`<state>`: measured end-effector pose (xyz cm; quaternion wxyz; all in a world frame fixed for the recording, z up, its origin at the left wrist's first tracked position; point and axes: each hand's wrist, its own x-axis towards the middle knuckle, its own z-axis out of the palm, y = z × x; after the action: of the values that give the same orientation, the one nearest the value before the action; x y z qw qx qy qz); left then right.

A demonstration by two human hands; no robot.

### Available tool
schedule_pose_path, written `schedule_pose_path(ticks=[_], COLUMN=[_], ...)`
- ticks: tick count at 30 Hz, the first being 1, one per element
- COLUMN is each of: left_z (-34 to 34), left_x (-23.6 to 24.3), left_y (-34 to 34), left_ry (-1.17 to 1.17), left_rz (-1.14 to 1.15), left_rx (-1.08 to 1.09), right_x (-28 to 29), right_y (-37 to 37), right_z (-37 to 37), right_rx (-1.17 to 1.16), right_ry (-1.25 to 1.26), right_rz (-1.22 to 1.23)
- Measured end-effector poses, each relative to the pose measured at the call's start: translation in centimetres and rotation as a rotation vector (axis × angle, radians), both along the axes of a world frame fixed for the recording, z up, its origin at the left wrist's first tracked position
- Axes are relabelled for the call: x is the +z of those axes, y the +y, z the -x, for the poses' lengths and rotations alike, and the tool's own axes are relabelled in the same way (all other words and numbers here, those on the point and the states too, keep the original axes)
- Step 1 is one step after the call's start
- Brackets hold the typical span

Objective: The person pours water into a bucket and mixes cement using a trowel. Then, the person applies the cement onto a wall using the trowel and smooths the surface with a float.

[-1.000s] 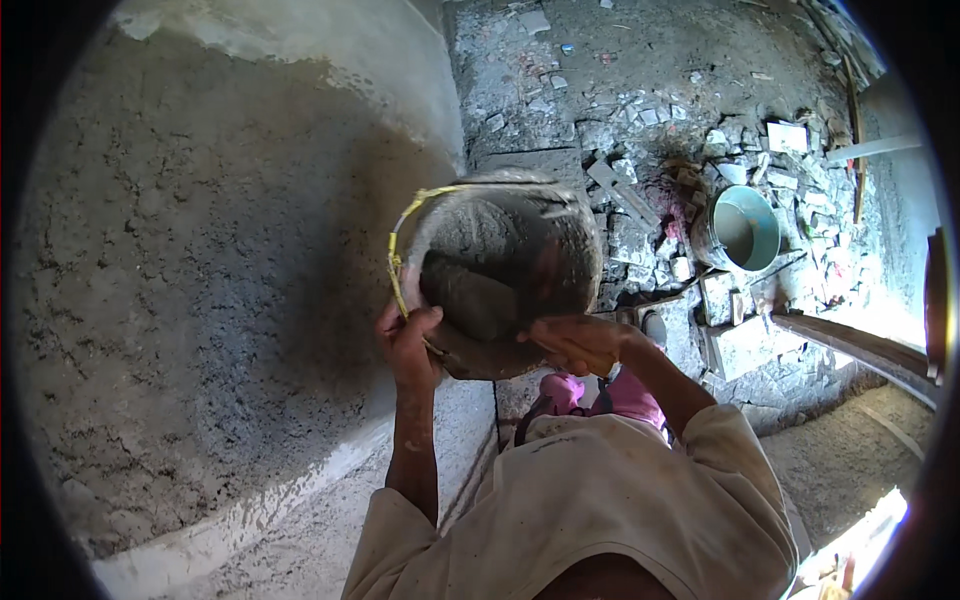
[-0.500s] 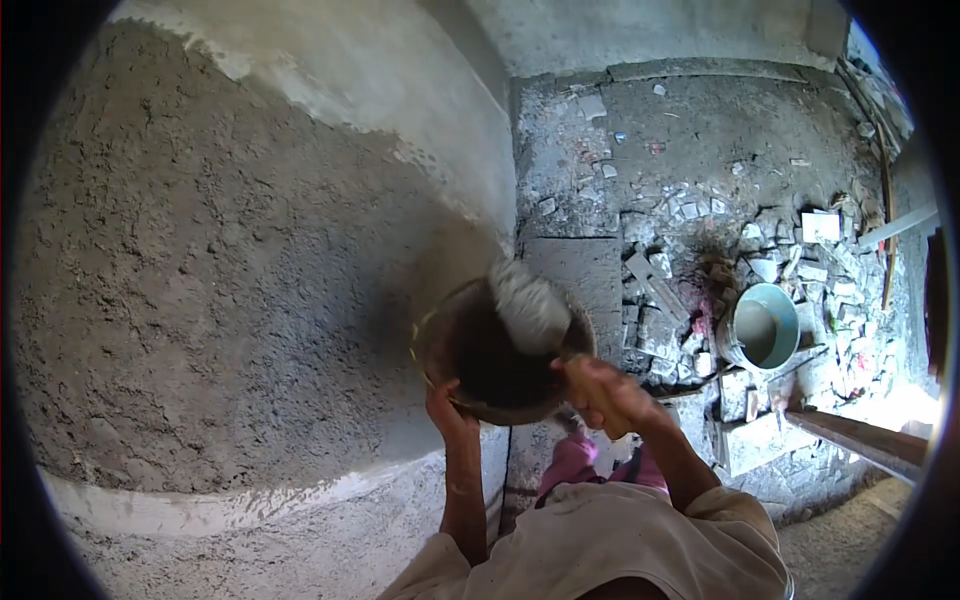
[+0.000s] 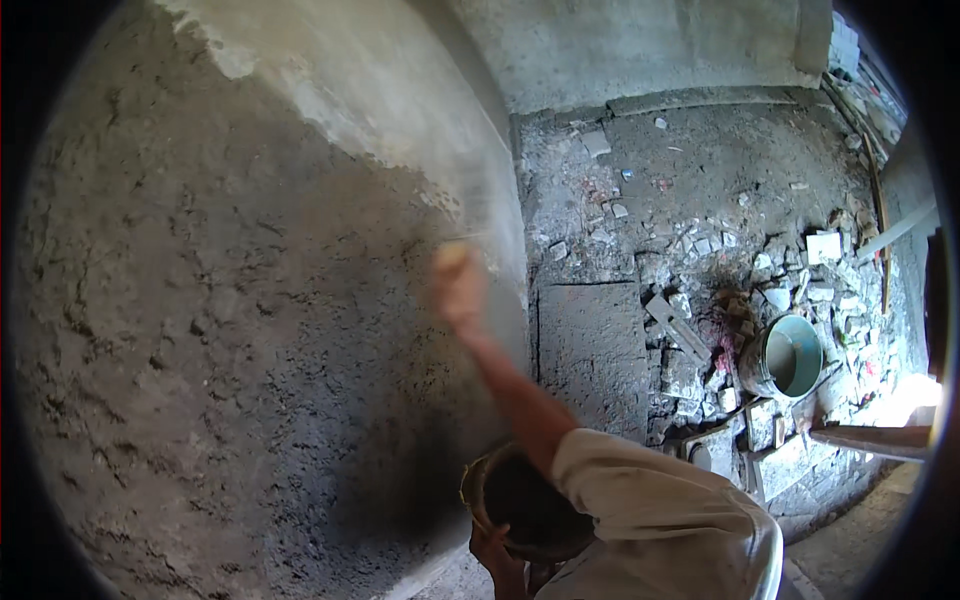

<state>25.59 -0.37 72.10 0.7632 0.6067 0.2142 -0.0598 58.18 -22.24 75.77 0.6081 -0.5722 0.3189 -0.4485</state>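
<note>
My right hand (image 3: 459, 292) is stretched out to the wall and closed round the tan handle of a trowel (image 3: 453, 256). Motion blurs the hand, and the trowel's blade is hard to make out against the wall. Low in the view, my left hand (image 3: 491, 547) grips the edge of a round, dark pan (image 3: 474, 490) held close to my body. The pan is tilted and its inside is in shadow, so I cannot tell how much it holds. Rough grey mortar covers most of the wall (image 3: 230, 300), with a smoother pale band above it.
A light-blue bucket (image 3: 806, 352) with grey material inside stands on the right among broken rubble (image 3: 780, 262). A wooden plank (image 3: 872, 440) juts in at the lower right. A flat slab (image 3: 592, 345) lies along the wall's foot.
My right hand with the trowel has swung from the pan up and left to the wall. The pan and left hand now appear lower in the view, as the view has shifted.
</note>
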Motion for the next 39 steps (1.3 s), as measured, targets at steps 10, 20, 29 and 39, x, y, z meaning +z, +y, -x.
schedule_pose_path(ticks=[10,20,29,39], left_z=[-3.3,-2.9,-3.8,-2.9], left_x=[-5.2,-4.6,-1.6,-0.3], left_y=[5.8,5.8,5.7,7.1], left_ry=[-0.080,-0.149,-0.626,-0.750], left_rz=[-0.322,-0.481,-0.891,-1.046], left_rx=[-0.036,-0.186,-0.344,-0.385], right_x=[3.3,-7.0,7.7,14.0], right_y=[-2.8,-9.7,-5.0,-12.4], right_z=[-4.7,-16.1,-10.8,5.1], right_rx=[0.731,1.085,1.306,0.175], right_ry=[-0.295,-0.284,-0.479,-0.501], right_rz=[-0.682,-1.128,-0.921,-0.179])
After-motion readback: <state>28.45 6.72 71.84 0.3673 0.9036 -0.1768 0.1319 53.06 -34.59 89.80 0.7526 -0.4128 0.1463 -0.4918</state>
